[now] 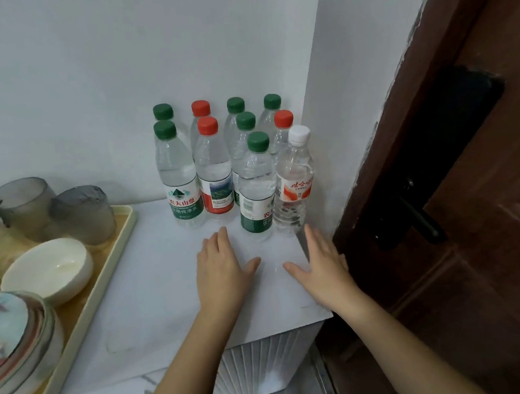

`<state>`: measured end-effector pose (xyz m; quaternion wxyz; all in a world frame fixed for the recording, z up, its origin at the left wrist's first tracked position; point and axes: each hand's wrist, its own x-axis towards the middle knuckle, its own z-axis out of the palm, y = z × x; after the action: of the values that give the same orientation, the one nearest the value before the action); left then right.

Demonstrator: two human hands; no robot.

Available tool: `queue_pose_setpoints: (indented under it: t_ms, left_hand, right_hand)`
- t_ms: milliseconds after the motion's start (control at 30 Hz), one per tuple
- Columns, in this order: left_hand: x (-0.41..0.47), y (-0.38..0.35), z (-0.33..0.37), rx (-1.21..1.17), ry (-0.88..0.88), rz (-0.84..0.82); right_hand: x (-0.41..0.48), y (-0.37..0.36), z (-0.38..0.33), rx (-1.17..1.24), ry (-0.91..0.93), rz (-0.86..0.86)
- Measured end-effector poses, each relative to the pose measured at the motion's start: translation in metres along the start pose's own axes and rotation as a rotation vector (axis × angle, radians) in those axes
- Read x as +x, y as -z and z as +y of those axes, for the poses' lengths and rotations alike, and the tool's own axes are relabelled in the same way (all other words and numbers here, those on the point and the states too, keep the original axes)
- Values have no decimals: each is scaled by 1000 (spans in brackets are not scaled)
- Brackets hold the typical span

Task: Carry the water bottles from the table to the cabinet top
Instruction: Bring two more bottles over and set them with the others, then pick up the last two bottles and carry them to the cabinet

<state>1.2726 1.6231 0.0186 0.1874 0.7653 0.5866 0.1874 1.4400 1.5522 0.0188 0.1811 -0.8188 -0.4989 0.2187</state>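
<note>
Several clear water bottles stand upright on the white cabinet top point(153, 289), packed into the corner by the wall. The front pair is a green-capped bottle point(256, 190) and a white-capped bottle point(294, 184). Behind them stand other green-capped and red-capped bottles, such as one with a green label point(179, 176) and one with a red label point(213, 172). My left hand point(223, 270) is open with straight fingers, just in front of the bottles and holding nothing. My right hand point(324, 265) is open too, below the white-capped bottle near the cabinet's right edge.
A cream tray point(112, 258) on the left carries a white bowl point(48, 271), stacked patterned bowls point(15, 341) and two frosted grey cups point(81, 214). A dark wooden door point(463, 209) with a black handle point(419, 216) stands close on the right.
</note>
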Motion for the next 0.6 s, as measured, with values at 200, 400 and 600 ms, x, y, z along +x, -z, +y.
queue_pose_setpoints:
  t_ms: [200, 400, 600]
  left_hand:
    - [-87, 7, -6, 152, 163, 1]
    - [-214, 7, -22, 180, 517, 59]
    - [-336, -1, -30, 156, 855, 90]
  right_hand:
    - [-54, -5, -12, -216, 243, -132]
    - [-102, -30, -19, -392, 609, -379]
    - [-172, -74, -24, -582, 1017, -521]
